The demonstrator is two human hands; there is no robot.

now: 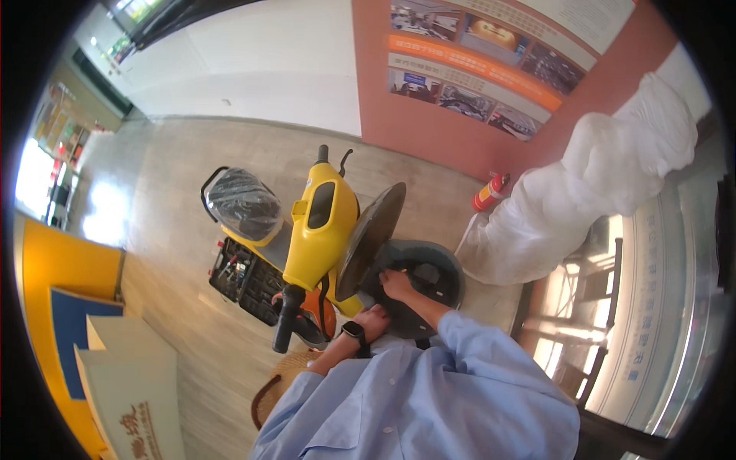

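In front of me stands a yellow scooter with a dark round storage bin at its front. The bin's round dark lid is tilted up toward the scooter body. My right hand reaches into the bin near the lid's lower side. Its fingers are curled together, and what they hold, if anything, cannot be made out. At the bin's near left rim is my left hand, below a dark watch. Its fingers are partly hidden. Inside the bin lie dark parts too shaded to name.
An open toolbox lies on the floor left of the scooter. A woven stool stands by my left arm. Behind the bin are a red fire extinguisher and a tall white-wrapped object. A glass case is at right.
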